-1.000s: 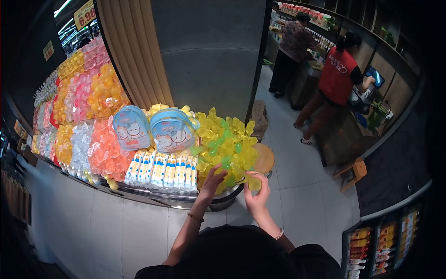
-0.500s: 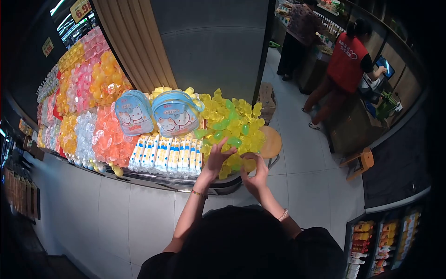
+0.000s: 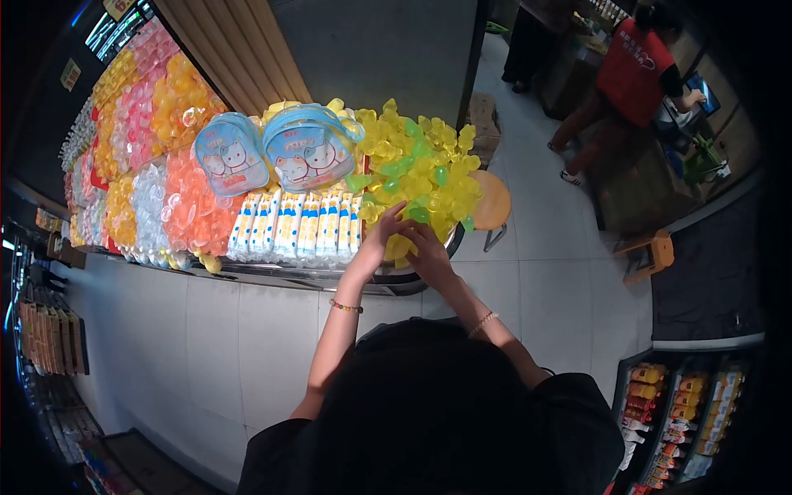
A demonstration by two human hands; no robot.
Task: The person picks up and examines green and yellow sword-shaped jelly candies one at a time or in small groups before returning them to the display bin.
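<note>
At the near end of the display counter [image 3: 272,275], both hands meet on the lower edge of a heap of yellow jelly cups [image 3: 412,177], just right of a row of white-and-blue tubes [image 3: 297,227]. The left hand [image 3: 381,233] lies with fingers spread and bent over the cups; the right hand [image 3: 429,252] cups up against it from below, and between them sits one yellow cup [image 3: 399,246], though whether either hand truly pinches it I cannot tell. These cups look small, light, thin-walled and glossy, so likely slippery and easy to dent; a hold around the rim or body with fingertips seems safest. Loosely piled, neighbours could roll off if nudged. Two cartoon backpacks [image 3: 309,153] stand behind the tubes.
</note>
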